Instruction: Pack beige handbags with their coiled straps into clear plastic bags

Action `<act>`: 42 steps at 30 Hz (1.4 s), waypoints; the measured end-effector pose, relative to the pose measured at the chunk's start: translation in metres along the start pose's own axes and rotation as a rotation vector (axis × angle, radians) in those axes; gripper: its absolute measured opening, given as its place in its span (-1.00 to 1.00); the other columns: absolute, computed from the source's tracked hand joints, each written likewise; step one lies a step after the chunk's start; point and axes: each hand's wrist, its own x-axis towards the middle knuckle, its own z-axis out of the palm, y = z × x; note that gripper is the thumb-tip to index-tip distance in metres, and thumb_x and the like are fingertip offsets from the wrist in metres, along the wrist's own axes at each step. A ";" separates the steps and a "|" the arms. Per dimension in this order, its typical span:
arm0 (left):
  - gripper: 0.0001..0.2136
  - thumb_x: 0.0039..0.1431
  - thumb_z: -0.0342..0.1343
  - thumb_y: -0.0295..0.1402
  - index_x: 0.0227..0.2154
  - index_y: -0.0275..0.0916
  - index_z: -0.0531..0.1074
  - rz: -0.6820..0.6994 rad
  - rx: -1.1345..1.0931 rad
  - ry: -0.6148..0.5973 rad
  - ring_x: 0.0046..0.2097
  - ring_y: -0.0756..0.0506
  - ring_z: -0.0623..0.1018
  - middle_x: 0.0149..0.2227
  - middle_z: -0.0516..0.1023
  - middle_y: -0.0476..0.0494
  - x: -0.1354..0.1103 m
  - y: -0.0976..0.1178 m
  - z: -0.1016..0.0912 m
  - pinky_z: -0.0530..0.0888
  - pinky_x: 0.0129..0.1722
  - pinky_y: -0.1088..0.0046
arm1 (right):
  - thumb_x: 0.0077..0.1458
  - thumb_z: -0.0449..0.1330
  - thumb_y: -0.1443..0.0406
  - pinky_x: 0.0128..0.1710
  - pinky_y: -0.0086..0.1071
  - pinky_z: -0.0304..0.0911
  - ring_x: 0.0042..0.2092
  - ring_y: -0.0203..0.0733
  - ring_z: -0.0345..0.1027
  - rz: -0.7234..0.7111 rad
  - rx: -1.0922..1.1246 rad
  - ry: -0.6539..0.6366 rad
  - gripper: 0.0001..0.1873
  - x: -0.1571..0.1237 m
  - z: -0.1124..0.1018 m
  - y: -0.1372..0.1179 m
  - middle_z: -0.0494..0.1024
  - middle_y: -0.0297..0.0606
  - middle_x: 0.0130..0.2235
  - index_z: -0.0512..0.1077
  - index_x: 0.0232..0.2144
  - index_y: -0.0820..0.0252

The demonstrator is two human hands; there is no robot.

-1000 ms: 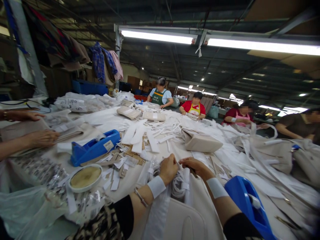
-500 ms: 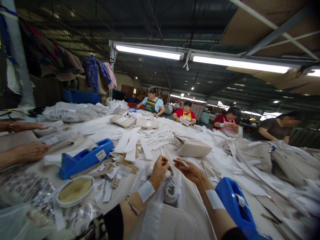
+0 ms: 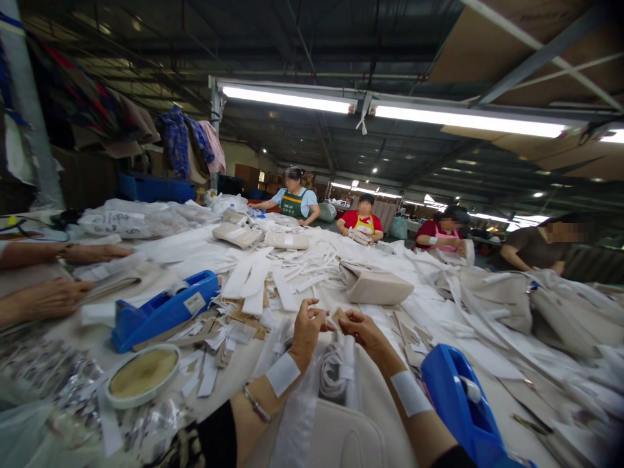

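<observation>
My left hand [image 3: 306, 330] and my right hand [image 3: 361, 330] are raised close together over the middle of the table. Both have their fingers curled and pinch a small tan piece [image 3: 337, 316] between them. A white band wraps each wrist, and a bracelet sits on my left forearm. Just below the hands lies a clear plastic bag [image 3: 298, 416] with a coiled white cord [image 3: 334, 370] on a beige bag [image 3: 351, 435].
A blue tape dispenser [image 3: 163, 309] stands to the left, another [image 3: 463, 406] at my right forearm. A round tin [image 3: 143, 375] sits front left among white strips and card scraps. Another person's hands [image 3: 46, 296] rest at the left edge. Several workers sit along the far side.
The camera tilted up a little. My hands lifted off the plastic bag, drew apart, then came together again pinching the small tan piece.
</observation>
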 end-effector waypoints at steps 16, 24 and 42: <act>-0.59 0.15 -0.10 -0.54 0.04 -0.14 0.33 0.261 0.542 -0.067 -0.40 0.05 0.58 -0.10 0.51 -0.08 -0.004 -0.006 -0.001 0.51 -0.32 0.56 | 0.15 0.29 0.23 -0.44 -0.46 0.26 -0.51 -0.40 0.26 -0.051 -0.521 -0.245 -0.71 0.027 -0.002 -0.019 0.37 -0.50 -0.56 0.39 -0.53 0.27; -0.55 0.10 -0.14 -0.60 0.04 -0.17 0.32 0.240 0.447 -0.067 -0.41 0.04 0.58 -0.10 0.49 -0.10 -0.002 -0.005 -0.003 0.52 -0.30 0.51 | 0.20 0.24 0.19 -0.45 -0.46 0.29 -0.52 -0.41 0.28 -0.026 -0.540 -0.271 -0.71 0.026 -0.003 -0.017 0.38 -0.49 -0.54 0.40 -0.47 0.27; -0.89 0.23 0.04 -0.37 -0.42 -0.22 0.37 0.466 0.701 -0.160 -0.27 -0.03 0.48 -0.34 0.47 -0.04 -0.009 0.006 0.003 0.40 -0.21 0.49 | -0.25 0.42 0.20 -0.33 -0.41 0.28 -0.32 -0.25 0.36 -0.273 -0.356 -0.131 -0.69 -0.002 0.001 -0.019 0.52 -0.33 -0.34 0.56 -0.37 0.19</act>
